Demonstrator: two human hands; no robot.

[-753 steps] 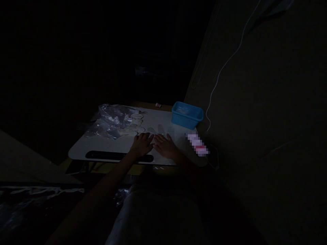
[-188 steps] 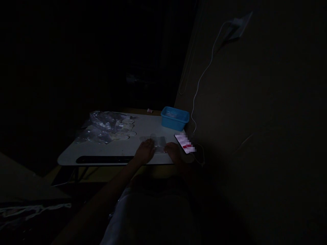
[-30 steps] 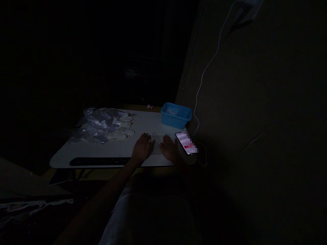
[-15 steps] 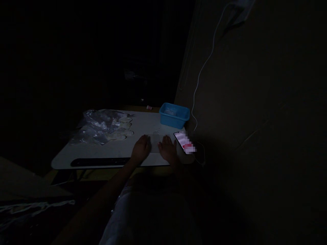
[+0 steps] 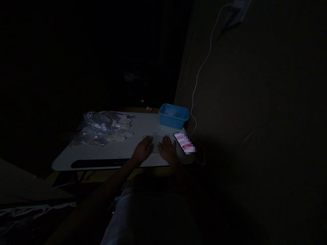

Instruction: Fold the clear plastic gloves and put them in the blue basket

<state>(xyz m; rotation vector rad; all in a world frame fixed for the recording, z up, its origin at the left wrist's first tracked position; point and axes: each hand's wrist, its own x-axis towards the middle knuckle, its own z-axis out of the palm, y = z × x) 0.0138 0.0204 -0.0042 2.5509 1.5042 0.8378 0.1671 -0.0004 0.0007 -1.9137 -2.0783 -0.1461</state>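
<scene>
A clear, thin plastic sheet or bag (image 5: 155, 147) lies flat on the white table (image 5: 102, 152), hard to make out in the dim light. My left hand (image 5: 143, 149) rests on its left side, palm down with the fingers stretched forward. On the right side lies my right hand (image 5: 167, 148), flat with its fingers spread. Neither hand is closed round anything. A lit phone (image 5: 182, 140) sits just right of my right hand.
A blue basin (image 5: 173, 120) with something clear inside stands at the back right. Crumpled clear plastic (image 5: 95, 124) and pale flat pieces (image 5: 124, 127) lie at the left. A white cable (image 5: 196, 80) hangs along the wall. A black slot (image 5: 99, 163) runs along the front edge.
My left hand has shifted slightly right over the plastic, its fingers now stretched out more. My right hand stays in almost the same place.
</scene>
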